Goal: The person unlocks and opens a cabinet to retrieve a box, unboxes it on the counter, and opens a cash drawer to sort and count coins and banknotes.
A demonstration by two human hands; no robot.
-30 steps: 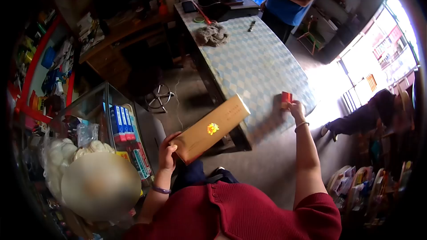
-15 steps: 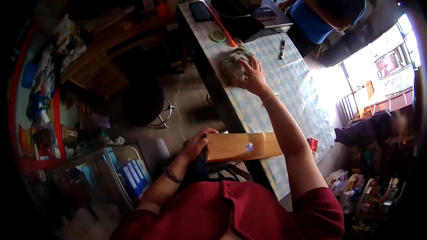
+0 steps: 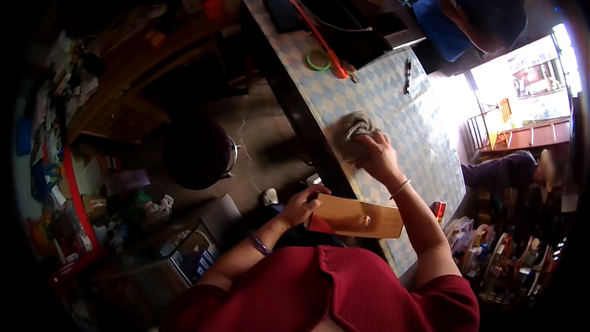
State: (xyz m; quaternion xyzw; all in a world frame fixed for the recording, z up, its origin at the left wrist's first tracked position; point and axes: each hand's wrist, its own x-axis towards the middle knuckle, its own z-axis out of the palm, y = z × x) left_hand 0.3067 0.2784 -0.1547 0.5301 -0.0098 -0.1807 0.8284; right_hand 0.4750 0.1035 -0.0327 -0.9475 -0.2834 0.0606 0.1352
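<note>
On the table, a phone and a nearer ring are set at the far left, left of a rod. A pen is placed farther right. Nearer, a cloth is covered partly by the right hand. At the near end, a box is held in the left hand, left of a packet. A stool is seen left of the table, before a desk
</note>
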